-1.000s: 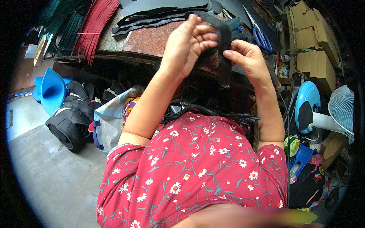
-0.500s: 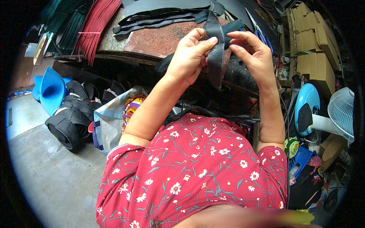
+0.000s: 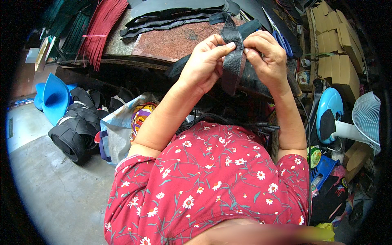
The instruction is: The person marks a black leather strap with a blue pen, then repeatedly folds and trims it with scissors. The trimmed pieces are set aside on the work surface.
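A black leather strap [image 3: 232, 71] with a stitched line along one edge hangs in front of the workbench. My left hand [image 3: 207, 61] is closed on its left side, the thumb lying on the leather face. At the strap's right edge, my right hand [image 3: 267, 55] has its thumb and forefinger pinched together; whether a thread or the edge itself is between them is too small to tell. Behind the hands, a reddish-brown board [image 3: 171, 43] lies on the bench, with a stack of black leather strips [image 3: 163, 22] at its far side.
Blue-handled scissors [image 3: 281, 43] lie right of my right hand. Bundled red strips [image 3: 102, 32] hang at the bench's left. Cardboard boxes [image 3: 341, 69] and a fan [image 3: 365, 118] stand at right. A pale bag [image 3: 118, 130] and black padded pieces [image 3: 75, 132] rest on the floor at left.
My right hand has moved slightly left and in against the strap's edge, its spread fingers now curled and pinched. My left hand keeps its hold on the strap.
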